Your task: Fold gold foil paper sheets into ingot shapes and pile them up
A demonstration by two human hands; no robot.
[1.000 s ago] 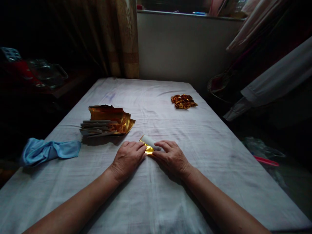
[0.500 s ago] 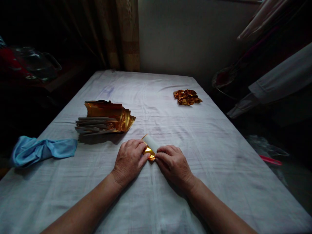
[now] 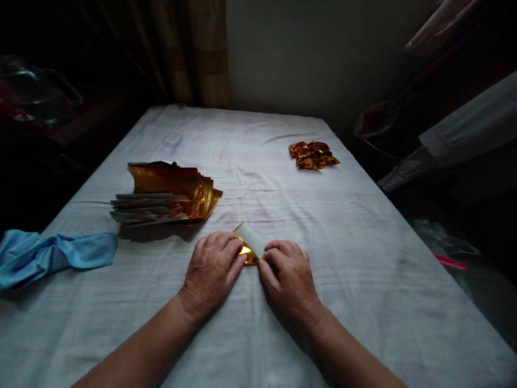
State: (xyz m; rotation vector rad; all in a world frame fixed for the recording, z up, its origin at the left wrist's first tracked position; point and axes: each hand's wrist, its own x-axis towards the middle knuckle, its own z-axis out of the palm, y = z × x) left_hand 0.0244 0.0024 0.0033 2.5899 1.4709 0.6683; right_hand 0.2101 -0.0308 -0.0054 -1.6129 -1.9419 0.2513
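A small sheet of gold foil paper (image 3: 250,242), white on its back, lies on the white cloth-covered table (image 3: 258,323) between my hands, partly folded. My left hand (image 3: 212,269) presses on its left side with curled fingers. My right hand (image 3: 288,275) pinches its right edge with fingers bent. A stack of gold foil sheets (image 3: 165,194) sits to the left beyond my left hand. A small heap of folded gold pieces (image 3: 313,154) lies at the far right of the table.
A crumpled blue cloth (image 3: 48,256) lies at the table's left edge. A curtain (image 3: 202,54) hangs behind the table. Clear containers (image 3: 36,94) stand in the dark at the left. White fabric (image 3: 464,134) hangs at the right, with a plastic bag (image 3: 444,245) below.
Both hands have drawn closer together on the foil paper, and its white flap has been folded further over. The camera has tilted down slightly.
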